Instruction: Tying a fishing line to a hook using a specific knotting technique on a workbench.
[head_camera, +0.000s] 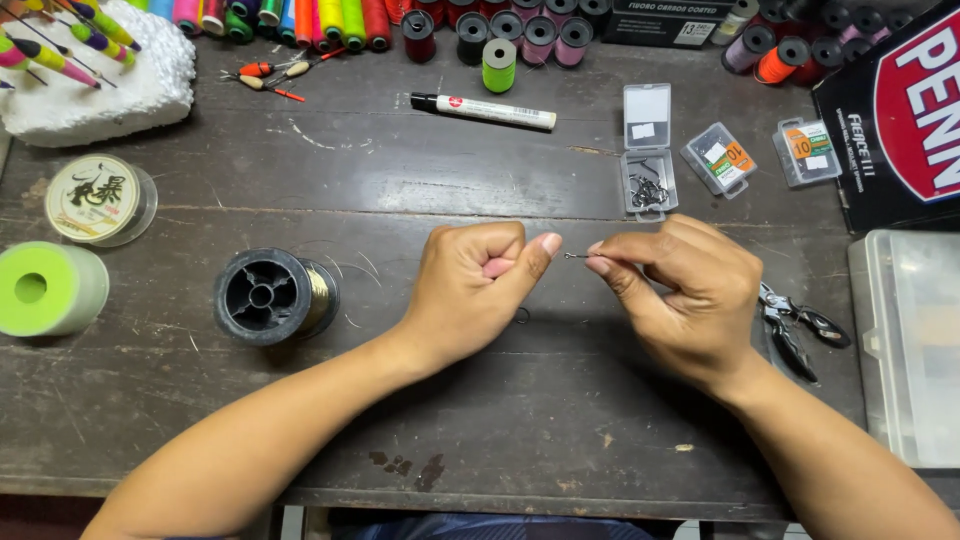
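Both forearms entered cut off by the lower edge. The left hand (478, 285) was clenched in a fist, thumb pointing right; whether it pinched a line could not be made out. The right hand (680, 290) pinched a tiny hook (573, 256) at its fingertips, mostly hidden, just above the dark wooden table (400, 180). Pliers (800, 325) lay partly behind the right wrist. Farther off sat an open hook box (648, 165), its contents indistinct.

Between the pinching fingers a thin metal hook (573, 256) glinted; beneath the grip lay a matt, scratched wooden table (400, 170); left, a glossy black plastic spool (265, 296).
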